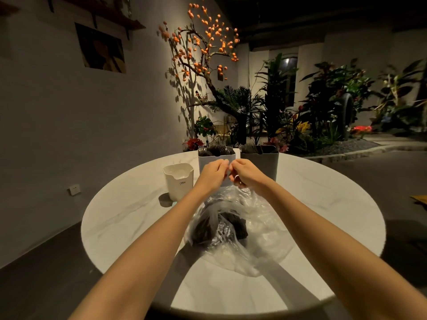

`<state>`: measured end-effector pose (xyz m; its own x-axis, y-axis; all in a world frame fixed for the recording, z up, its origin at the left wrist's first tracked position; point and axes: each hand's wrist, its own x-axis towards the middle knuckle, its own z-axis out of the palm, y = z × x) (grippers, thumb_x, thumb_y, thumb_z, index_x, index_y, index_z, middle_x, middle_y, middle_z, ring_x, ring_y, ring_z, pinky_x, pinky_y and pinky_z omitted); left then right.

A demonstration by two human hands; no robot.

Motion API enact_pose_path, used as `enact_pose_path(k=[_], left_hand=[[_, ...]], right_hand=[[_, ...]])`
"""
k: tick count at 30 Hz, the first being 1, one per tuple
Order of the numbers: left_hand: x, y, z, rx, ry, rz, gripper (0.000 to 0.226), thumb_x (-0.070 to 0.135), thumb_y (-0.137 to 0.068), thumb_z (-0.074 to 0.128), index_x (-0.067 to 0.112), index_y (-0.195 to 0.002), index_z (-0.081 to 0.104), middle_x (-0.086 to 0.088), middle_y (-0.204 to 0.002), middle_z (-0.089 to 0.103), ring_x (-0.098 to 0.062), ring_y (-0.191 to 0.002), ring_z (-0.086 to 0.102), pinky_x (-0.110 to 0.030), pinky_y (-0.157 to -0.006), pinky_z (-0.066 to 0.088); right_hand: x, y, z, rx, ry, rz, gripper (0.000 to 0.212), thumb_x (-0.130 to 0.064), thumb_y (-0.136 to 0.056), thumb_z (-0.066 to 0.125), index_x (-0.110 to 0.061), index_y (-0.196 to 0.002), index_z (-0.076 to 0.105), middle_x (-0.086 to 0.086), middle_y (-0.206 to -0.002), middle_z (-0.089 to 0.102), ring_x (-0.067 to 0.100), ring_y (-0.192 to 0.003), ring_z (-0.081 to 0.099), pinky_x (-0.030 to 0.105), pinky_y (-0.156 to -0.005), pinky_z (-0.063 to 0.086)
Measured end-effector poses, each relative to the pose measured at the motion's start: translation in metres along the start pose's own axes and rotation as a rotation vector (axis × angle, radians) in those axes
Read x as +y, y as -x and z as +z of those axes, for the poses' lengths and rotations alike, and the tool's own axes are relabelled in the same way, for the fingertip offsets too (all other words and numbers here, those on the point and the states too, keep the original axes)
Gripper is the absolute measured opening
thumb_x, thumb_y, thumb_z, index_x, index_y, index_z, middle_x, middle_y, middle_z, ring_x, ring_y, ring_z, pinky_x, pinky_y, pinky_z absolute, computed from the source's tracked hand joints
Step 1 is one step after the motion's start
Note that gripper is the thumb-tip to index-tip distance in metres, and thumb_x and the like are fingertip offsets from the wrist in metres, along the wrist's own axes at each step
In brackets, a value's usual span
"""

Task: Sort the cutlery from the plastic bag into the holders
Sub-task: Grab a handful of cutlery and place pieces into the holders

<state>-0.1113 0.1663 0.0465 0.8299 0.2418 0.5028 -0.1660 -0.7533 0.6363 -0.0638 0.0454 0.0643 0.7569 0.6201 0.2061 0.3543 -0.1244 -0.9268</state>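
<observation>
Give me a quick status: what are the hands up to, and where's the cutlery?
Left hand and right hand pinching the clear plastic bag top, working it open. Dark cutlery bundled inside. Three holders behind; white holder looks empty. Nothing blocking.

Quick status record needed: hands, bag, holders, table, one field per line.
left hand: pinching the bag's top
right hand: pinching the bag's top
plastic bag: on table, dark cutlery inside
white holder: left, no cutlery visible
light grey holder: middle, forks in it
dark grey holder: right, dark cutlery in it
table: round, white marble
</observation>
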Motion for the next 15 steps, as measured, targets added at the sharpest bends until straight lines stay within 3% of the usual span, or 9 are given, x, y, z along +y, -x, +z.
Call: enact_pose_path(k=[11, 15], left_hand=[[0.002, 0.036, 0.024, -0.046, 0.089, -0.045, 0.043, 0.024, -0.105, 0.033, 0.017, -0.064, 0.045, 0.001, -0.06, 0.047, -0.013, -0.058, 0.042, -0.03, -0.061, 0.035], [-0.002, 0.053, 0.028, -0.07, 0.044, -0.07, 0.044, 0.027, -0.106, 0.032, 0.02, -0.066, 0.05, 0.002, -0.064, 0.054, -0.008, -0.061, 0.05, -0.014, -0.058, 0.041]], right_hand=[[0.024, 0.035, -0.005, 0.029, 0.049, 0.119, 0.033, -0.013, -0.101, 0.031, -0.011, -0.073, 0.049, 0.006, -0.062, 0.052, 0.014, -0.05, 0.041, 0.02, -0.047, 0.034], [0.035, 0.044, -0.002, -0.039, 0.118, 0.189, 0.034, -0.018, -0.101, 0.033, -0.01, -0.077, 0.057, 0.007, -0.067, 0.06, 0.015, -0.057, 0.052, 0.023, -0.055, 0.045]])
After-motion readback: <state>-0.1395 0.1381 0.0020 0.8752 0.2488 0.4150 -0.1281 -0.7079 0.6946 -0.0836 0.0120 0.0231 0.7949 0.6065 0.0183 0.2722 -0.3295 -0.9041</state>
